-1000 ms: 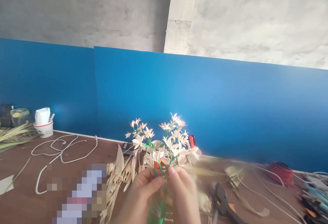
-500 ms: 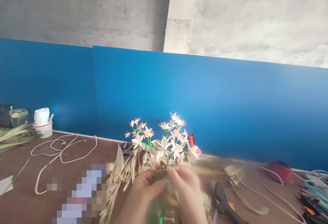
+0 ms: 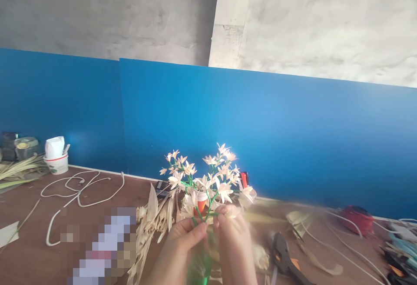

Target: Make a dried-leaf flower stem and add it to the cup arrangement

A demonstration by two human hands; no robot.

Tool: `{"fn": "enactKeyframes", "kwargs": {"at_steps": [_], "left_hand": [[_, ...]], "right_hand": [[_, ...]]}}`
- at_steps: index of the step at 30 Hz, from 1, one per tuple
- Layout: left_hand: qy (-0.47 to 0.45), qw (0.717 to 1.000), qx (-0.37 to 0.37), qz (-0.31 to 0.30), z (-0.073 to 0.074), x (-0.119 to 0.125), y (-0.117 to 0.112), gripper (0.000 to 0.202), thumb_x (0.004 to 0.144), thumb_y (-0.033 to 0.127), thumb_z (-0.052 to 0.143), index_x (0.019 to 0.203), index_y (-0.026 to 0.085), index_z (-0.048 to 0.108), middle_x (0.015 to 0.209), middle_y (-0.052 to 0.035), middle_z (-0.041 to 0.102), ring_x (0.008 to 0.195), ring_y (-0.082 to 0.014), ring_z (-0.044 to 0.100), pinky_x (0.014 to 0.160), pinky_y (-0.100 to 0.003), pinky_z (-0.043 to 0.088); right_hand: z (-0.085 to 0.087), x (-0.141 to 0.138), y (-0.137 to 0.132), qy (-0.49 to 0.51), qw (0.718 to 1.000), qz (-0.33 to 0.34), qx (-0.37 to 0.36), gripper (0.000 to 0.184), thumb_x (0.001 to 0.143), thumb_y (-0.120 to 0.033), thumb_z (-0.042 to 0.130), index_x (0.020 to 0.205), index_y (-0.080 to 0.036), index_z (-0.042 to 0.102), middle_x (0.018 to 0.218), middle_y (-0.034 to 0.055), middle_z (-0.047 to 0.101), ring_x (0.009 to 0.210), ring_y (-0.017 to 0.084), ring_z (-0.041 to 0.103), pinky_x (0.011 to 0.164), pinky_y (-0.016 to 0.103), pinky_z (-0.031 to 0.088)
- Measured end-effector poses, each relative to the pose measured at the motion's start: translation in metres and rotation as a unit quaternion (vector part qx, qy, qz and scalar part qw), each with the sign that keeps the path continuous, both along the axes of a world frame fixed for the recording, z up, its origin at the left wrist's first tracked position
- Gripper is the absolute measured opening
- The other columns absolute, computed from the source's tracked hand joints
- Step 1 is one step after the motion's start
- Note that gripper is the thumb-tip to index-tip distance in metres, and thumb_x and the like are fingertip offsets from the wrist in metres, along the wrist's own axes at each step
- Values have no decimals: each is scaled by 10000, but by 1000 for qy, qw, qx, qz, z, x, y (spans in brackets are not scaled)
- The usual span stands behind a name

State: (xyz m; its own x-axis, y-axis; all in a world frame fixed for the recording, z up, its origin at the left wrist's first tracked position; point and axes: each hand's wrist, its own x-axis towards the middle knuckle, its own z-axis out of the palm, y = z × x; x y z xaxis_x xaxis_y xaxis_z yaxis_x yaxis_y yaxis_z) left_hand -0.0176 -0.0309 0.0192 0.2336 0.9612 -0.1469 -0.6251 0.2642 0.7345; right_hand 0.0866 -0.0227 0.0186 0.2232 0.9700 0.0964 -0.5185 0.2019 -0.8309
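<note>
Pale cream artificial flowers (image 3: 224, 191) on green-wrapped stems (image 3: 211, 199) stand upright in front of me, branching to the left and right. My left hand (image 3: 182, 243) pinches the stems near where they join, thumb across the front. To its right, my right hand (image 3: 236, 237) is closed with its fingertips on a short green side stem that carries a pale flower, partly hidden by the fingers. Below the hands, a blurred green length (image 3: 206, 259) hangs down. An orange cup with a white rim (image 3: 201, 204) shows behind the flowers.
Dry husk strips (image 3: 151, 222) lie left of my hands. A white cable (image 3: 78, 194) and a white tub (image 3: 57, 163) are farther left. A black tool resembling a glue gun (image 3: 283, 252) lies on the right, near a red object (image 3: 356, 220). A blue partition (image 3: 260, 124) stands behind.
My right hand has turned and shifted slightly right, from the central stems onto a side stem, bending it rightward. The orange cup is more exposed. My left hand keeps its pinch.
</note>
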Motion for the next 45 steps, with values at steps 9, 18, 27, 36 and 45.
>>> {"fn": "enactKeyframes", "kwargs": {"at_steps": [9,18,27,36,45], "left_hand": [[-31,998,-40,34,4,1,-5,282,523,280,882,702,120,736,528,-3,632,493,-84,563,513,-173,432],[-25,998,-21,55,6,1,-2,239,552,278,863,631,119,703,560,-12,631,519,-89,549,551,-190,439],[-5,1000,14,19,3,-1,4,198,630,240,817,778,130,745,665,-34,662,563,-100,546,608,-220,451],[56,998,29,-16,3,1,2,223,603,263,828,769,132,756,635,-48,682,602,-145,601,661,-259,460],[165,981,91,49,4,3,0,223,528,330,844,614,156,734,579,-30,682,607,-177,595,610,-257,451]], "right_hand": [[-15,-18,-6,10,994,-73,80,269,693,-339,738,705,-204,506,803,-19,547,504,73,441,416,196,363],[-24,-20,2,8,998,-44,35,295,668,-398,752,853,-210,618,717,1,630,494,114,499,456,233,384],[-15,-10,13,2,995,93,-42,271,621,-405,766,731,-179,665,603,2,613,544,157,529,508,249,390],[-10,4,15,-3,993,106,-58,267,693,-420,729,755,-173,652,570,-21,531,496,123,438,458,232,343],[-9,4,14,-23,996,44,-77,303,626,-403,786,767,-154,686,697,34,642,634,166,542,564,260,396]]}}
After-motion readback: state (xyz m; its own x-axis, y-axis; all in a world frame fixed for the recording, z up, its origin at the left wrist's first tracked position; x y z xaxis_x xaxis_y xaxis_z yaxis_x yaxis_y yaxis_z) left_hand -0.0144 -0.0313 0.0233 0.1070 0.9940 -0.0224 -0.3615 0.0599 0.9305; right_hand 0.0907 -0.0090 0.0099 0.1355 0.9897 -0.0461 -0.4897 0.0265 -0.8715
